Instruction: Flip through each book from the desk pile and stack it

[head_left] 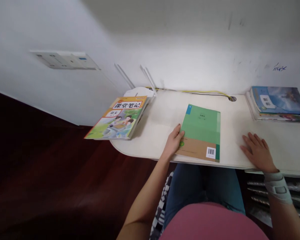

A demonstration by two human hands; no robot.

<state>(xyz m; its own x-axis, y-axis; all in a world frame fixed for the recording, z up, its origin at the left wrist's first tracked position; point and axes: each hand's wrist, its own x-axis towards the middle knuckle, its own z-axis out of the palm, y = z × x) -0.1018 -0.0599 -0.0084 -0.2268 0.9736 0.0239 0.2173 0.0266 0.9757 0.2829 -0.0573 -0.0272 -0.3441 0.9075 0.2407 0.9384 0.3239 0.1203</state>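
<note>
A green and brown book [201, 131] lies back cover up, barcode showing, near the front edge of the white desk [162, 110]. My left hand [173, 140] grips its lower left edge, thumb on the cover. To the book's right, my right hand [257, 152] rests flat on the bare desktop with fingers spread, holding nothing; a grey band wraps that wrist.
A colourful yellow-green book [117, 118] overhangs the desk's left end, on a white router [140, 91] with antennas. A stack of books [277, 103] sits at the back right. A yellow cable [205, 92] runs along the wall to a desk hole. Dark wooden floor lies left.
</note>
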